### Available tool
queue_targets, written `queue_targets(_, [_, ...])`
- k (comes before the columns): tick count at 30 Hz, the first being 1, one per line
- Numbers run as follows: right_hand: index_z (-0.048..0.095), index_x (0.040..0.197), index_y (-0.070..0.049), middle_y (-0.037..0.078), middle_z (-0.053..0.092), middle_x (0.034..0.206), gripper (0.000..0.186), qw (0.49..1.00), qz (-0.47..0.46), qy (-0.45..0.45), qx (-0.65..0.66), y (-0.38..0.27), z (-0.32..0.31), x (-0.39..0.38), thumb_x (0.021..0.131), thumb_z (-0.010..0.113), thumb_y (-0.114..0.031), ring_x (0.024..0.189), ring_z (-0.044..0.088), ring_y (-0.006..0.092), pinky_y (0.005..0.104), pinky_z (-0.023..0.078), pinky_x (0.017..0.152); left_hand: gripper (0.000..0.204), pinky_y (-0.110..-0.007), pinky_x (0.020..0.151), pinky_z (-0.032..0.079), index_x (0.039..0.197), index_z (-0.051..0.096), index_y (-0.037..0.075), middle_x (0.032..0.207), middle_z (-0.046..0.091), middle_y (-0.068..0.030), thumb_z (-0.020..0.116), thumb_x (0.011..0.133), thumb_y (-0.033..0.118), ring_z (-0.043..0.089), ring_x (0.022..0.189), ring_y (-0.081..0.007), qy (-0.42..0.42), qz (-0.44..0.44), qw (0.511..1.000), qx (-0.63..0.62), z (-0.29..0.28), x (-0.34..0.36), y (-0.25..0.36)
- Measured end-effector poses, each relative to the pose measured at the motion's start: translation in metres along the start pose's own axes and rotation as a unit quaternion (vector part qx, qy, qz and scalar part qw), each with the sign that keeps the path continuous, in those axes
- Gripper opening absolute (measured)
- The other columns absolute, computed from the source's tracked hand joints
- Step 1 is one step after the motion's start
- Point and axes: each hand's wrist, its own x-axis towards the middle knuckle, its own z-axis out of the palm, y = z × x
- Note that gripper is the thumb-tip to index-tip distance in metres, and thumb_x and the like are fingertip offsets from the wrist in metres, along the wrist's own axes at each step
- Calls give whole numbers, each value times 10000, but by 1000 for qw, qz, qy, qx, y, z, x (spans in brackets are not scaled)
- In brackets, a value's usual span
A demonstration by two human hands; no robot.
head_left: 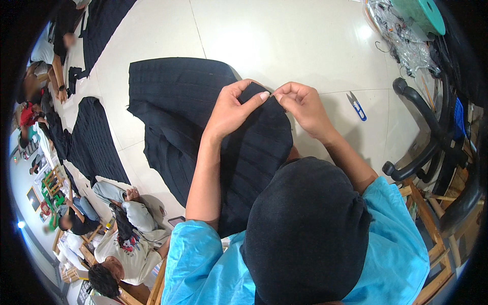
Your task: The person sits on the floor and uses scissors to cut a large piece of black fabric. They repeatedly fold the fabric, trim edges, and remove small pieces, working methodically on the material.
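A large piece of black pleated cloth (178, 96) spreads from my lap onto the pale floor, with faint lines running across it. My left hand (231, 112) grips the cloth's upper right edge, its thumb laid along the top. Close by, my right hand (301, 105) is closed in a pinch at that same edge, almost touching the left thumb tip. Whatever sits between its fingertips is too small to make out. Thread snips (357, 107) with blue handles lie on the floor, right of my right hand.
Black chair legs (422, 109) stand at the right. Behind them are clear plastic bags (406, 43) and a green spool (424, 15). More black cloth (96, 140) lies to the left, near a seated person in a white shirt (129, 254). Other people are at the far left.
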Motion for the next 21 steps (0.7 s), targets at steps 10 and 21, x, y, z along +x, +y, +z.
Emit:
queue_targets(10, [720,1033,0,-22,693,846,106,999,2,7,-50,-6,1,0,1045,647,-77,744,580,25,219,474,686,318,-345,923,535,1127,763,-40,991,776,-96,781,981,242,670,939,-134,-12,19,999,33,0,0,2])
queue_targets(21, [720,1018,-6,-19,673,800,109,999,7,11,-49,-7,0,0,1034,658,-95,722,577,33,219,472,672,294,-323,897,543,1115,762,-36,977,775,-91,775,983,226,682,940,-124,-18,1,1000,21,-2,-1,7])
